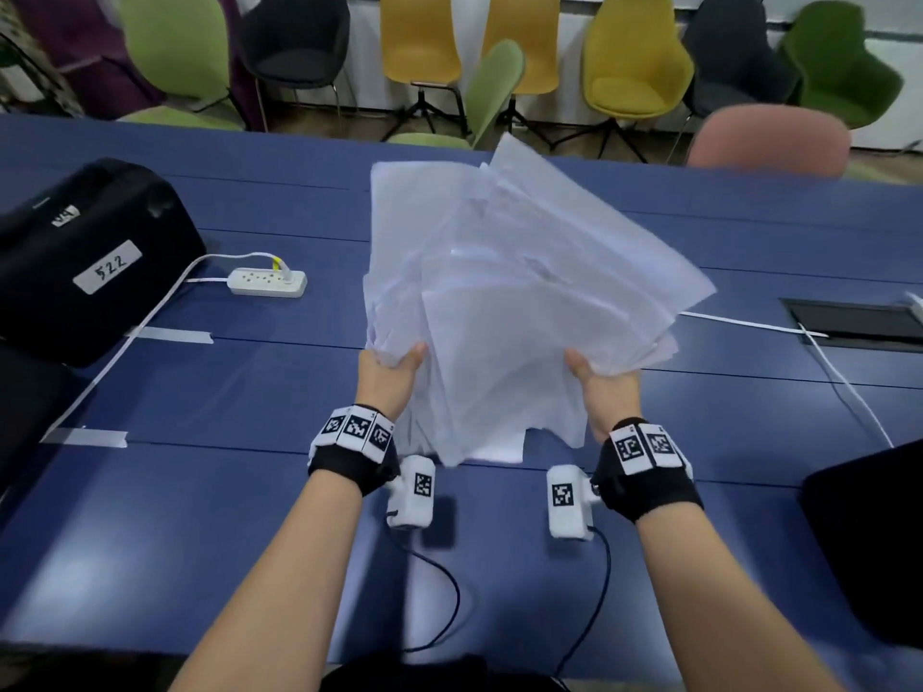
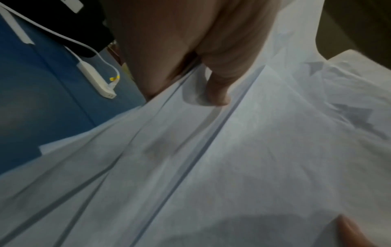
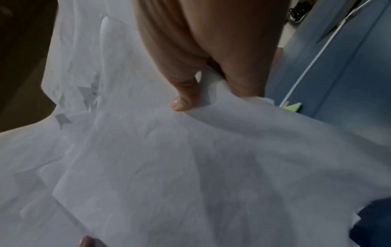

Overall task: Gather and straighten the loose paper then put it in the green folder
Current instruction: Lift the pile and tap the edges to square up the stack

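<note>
An untidy, fanned sheaf of white paper [image 1: 499, 292] is lifted off the blue table [image 1: 225, 491], tilted away from me. My left hand [image 1: 394, 364] grips its lower left edge, thumb on top. On the lower right edge my right hand [image 1: 599, 377] grips the same way. The left wrist view shows the thumb [image 2: 217, 93] pressing down on the sheets [image 2: 232, 167]. In the right wrist view the thumb [image 3: 184, 100] pinches the paper [image 3: 169, 167], and a small green corner [image 3: 293, 107], perhaps the folder, peeks out past the sheets. The head view shows no folder.
A black bag [image 1: 85, 257] labelled 522 lies at the left, with a white power strip [image 1: 267, 282] beside it. At the right are a cable hatch [image 1: 859, 324], a white cable [image 1: 839, 387] and a dark object [image 1: 874, 541]. Chairs [image 1: 634, 67] line the far edge.
</note>
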